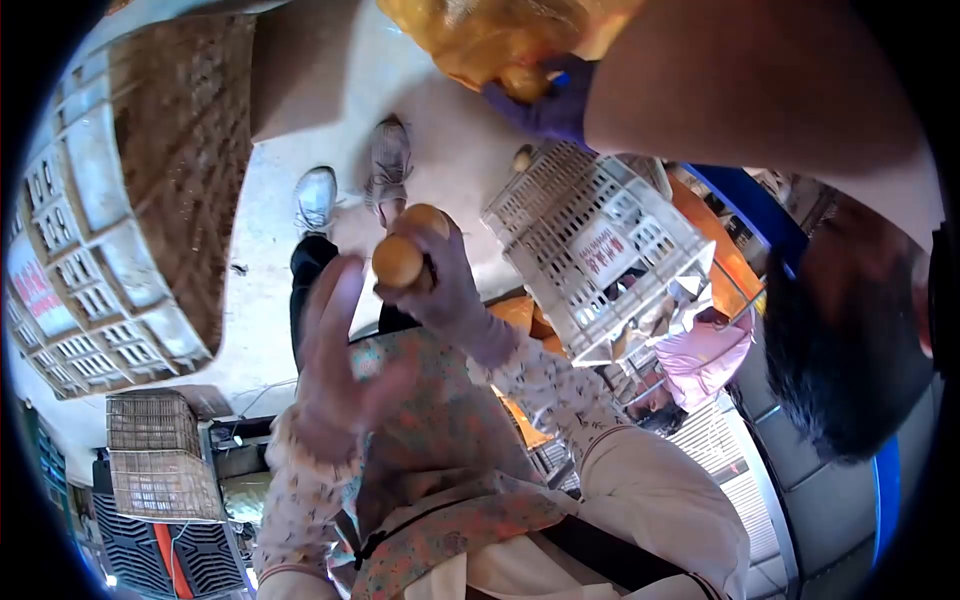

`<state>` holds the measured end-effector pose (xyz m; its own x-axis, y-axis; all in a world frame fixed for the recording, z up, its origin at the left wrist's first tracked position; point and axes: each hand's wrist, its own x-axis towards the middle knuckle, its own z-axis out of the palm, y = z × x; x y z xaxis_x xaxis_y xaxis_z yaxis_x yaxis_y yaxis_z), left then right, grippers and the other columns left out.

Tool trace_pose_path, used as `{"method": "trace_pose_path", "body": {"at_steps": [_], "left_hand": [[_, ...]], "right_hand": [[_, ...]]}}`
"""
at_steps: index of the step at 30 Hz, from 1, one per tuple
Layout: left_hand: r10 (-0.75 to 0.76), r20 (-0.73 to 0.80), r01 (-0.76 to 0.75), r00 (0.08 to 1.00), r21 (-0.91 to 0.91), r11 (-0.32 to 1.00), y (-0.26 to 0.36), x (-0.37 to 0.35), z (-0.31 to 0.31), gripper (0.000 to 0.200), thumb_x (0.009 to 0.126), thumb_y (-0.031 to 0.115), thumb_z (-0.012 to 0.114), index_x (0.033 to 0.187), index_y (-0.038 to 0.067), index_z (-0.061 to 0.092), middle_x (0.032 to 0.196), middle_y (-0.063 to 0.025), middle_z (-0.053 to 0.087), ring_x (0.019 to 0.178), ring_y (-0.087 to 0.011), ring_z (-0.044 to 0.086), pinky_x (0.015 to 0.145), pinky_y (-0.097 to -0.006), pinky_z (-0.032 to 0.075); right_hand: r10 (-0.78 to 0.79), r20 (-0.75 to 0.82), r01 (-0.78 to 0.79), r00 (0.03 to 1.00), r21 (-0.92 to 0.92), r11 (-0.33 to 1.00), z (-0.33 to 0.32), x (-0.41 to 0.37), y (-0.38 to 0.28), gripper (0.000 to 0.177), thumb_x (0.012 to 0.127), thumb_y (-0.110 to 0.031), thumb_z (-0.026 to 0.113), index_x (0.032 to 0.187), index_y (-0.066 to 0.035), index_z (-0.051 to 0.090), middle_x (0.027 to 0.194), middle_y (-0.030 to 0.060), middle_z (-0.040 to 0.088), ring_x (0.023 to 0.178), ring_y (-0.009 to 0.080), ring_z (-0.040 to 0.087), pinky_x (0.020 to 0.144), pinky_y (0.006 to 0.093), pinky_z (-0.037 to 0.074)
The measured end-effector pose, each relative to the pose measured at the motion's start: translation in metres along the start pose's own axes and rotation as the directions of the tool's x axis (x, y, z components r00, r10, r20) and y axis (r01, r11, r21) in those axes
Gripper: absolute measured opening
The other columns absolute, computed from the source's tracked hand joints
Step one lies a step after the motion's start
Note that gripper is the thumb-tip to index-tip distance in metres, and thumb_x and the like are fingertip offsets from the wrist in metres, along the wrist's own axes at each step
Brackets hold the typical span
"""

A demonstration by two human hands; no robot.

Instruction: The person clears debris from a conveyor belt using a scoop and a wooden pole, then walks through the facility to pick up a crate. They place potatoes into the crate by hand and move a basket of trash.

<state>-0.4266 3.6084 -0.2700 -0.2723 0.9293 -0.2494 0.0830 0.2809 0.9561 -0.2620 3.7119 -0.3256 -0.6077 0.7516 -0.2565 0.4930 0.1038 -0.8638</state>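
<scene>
My right hand (450, 285) is closed around two round yellow-orange pieces that look like fruit. The nearer round fruit (398, 262) faces me at the fingertips, and the second round fruit (428, 218) sits just beyond it, partly behind my fingers. Their exact kind cannot be told. Beside it, my left hand (345, 355) is raised with fingers stretched and thumb apart, slightly smeared by motion. It appears to hold nothing and is close to the nearer fruit. A patterned apron (430, 410) covers my front below both hands.
At left stands a large white plastic crate (100, 240); another white crate (600, 250) is at right. Another person's purple-gloved hand (560, 105) touches a yellow bag (490, 35). That person's dark-haired head (835, 340) is at right. My shoes (316, 200) stand on the pale floor. Stacked baskets (160, 455) are lower left.
</scene>
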Motion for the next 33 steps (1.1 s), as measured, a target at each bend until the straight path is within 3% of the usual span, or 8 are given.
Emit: {"method": "trace_pose_path", "body": {"at_steps": [1, 3, 6, 8, 9, 11, 22, 33], "left_hand": [[-0.196, -0.008, 0.19, 0.981, -0.195, 0.962, 0.003, 0.01, 0.03, 0.063, 0.087, 0.021, 0.063, 0.141, 0.0, 0.039, 0.141, -0.0185, 0.043, 0.128, -0.0366, 0.043, 0.108, -0.0429, 0.034], [-0.322, 0.542, 0.393, 0.776, -0.816, -0.424, -0.036, 0.004, 0.057, 0.061, 0.091, 0.023, 0.057, 0.143, -0.001, 0.036, 0.14, -0.0173, 0.044, 0.128, -0.0307, 0.045, 0.108, -0.0373, 0.035], [-0.43, 0.405, 0.483, 0.807, -0.871, 0.086, -0.087, -0.037, 0.063, 0.067, 0.088, 0.034, 0.06, 0.142, 0.003, 0.036, 0.136, -0.016, 0.048, 0.123, -0.028, 0.051, 0.103, -0.0416, 0.042], [-0.416, 0.636, 0.471, 0.65, -0.767, -0.436, -0.101, -0.026, 0.058, 0.075, 0.082, 0.038, 0.067, 0.142, 0.005, 0.036, 0.133, -0.019, 0.049, 0.12, -0.036, 0.051, 0.1, -0.0491, 0.045], [-0.393, 0.627, 0.482, 0.672, -0.774, -0.411, -0.12, -0.032, 0.061, 0.079, 0.08, 0.041, 0.068, 0.142, 0.006, 0.034, 0.13, -0.0227, 0.051, 0.119, -0.038, 0.052, 0.096, -0.0528, 0.047], [-0.312, 0.61, 0.505, 0.729, -0.786, -0.356, -0.149, -0.041, 0.068, 0.084, 0.078, 0.046, 0.069, 0.142, 0.006, 0.031, 0.124, -0.0288, 0.053, 0.117, -0.0409, 0.053, 0.089, -0.0594, 0.05], [-0.314, 0.612, 0.388, 0.726, -0.741, -0.548, -0.211, -0.042, 0.117, 0.078, 0.074, 0.034, 0.07, 0.135, -0.002, 0.039, 0.128, -0.0296, 0.05, 0.118, -0.0401, 0.051, 0.103, -0.0507, 0.039], [-0.352, 0.487, 0.36, 0.799, -0.857, -0.369, -0.16, -0.064, 0.091, 0.08, 0.077, 0.042, 0.07, 0.14, 0.005, 0.036, 0.148, -0.0271, 0.029, 0.129, -0.0446, 0.041, 0.105, -0.0533, 0.037]], "right_hand": [[-0.013, 0.037, 0.013, 0.999, -0.018, 1.0, -0.013, -0.005, -0.018, 0.063, 0.065, -0.019, 0.082, 0.122, -0.012, 0.055, 0.127, 0.0185, 0.048, 0.116, 0.0405, 0.048, 0.099, 0.0475, 0.042], [-0.05, 0.155, 0.056, 0.987, -0.039, 0.998, -0.027, -0.012, -0.041, 0.061, 0.062, -0.022, 0.081, 0.118, -0.016, 0.06, 0.128, 0.0199, 0.046, 0.117, 0.041, 0.048, 0.096, 0.0503, 0.042], [-0.068, 0.328, 0.064, 0.942, 0.021, 0.998, -0.022, -0.016, -0.042, 0.058, 0.062, -0.023, 0.082, 0.116, -0.017, 0.063, 0.122, 0.016, 0.05, 0.109, 0.0365, 0.053, 0.088, 0.0465, 0.046], [0.192, 0.372, -0.316, 0.908, 0.308, 0.897, -0.007, -0.015, -0.018, 0.055, 0.064, -0.024, 0.082, 0.116, -0.016, 0.063, 0.115, 0.0116, 0.056, 0.1, 0.0322, 0.058, 0.082, 0.0411, 0.048], [0.327, 0.673, -0.746, 0.664, 0.567, 0.348, -0.012, -0.001, 0.008, 0.05, 0.069, -0.024, 0.08, 0.114, -0.01, 0.063, 0.107, 0.0092, 0.061, 0.092, 0.0278, 0.061, 0.078, 0.0366, 0.05], [0.479, -0.119, -0.47, 0.87, 0.092, 0.878, -0.002, 0.007, 0.183, 0.038, 0.081, -0.038, 0.066, 0.095, -0.004, 0.062, 0.097, 0.0177, 0.065, 0.085, 0.0286, 0.063, 0.075, 0.0379, 0.053], [0.7, -0.058, -0.467, 0.711, -0.784, 0.409, -0.036, 0.084, 0.5, 0.03, 0.082, -0.02, 0.067, 0.107, -0.007, 0.056, 0.094, 0.0112, 0.062, 0.079, 0.0238, 0.062, 0.072, 0.0353, 0.053], [0.724, 0.5, -0.86, 0.475, 0.437, 0.263, 0.06, -0.002, 0.289, 0.041, 0.081, -0.011, 0.068, 0.118, -0.01, 0.05, 0.092, 0.0077, 0.059, 0.076, 0.0224, 0.061, 0.069, 0.0327, 0.053]]}}
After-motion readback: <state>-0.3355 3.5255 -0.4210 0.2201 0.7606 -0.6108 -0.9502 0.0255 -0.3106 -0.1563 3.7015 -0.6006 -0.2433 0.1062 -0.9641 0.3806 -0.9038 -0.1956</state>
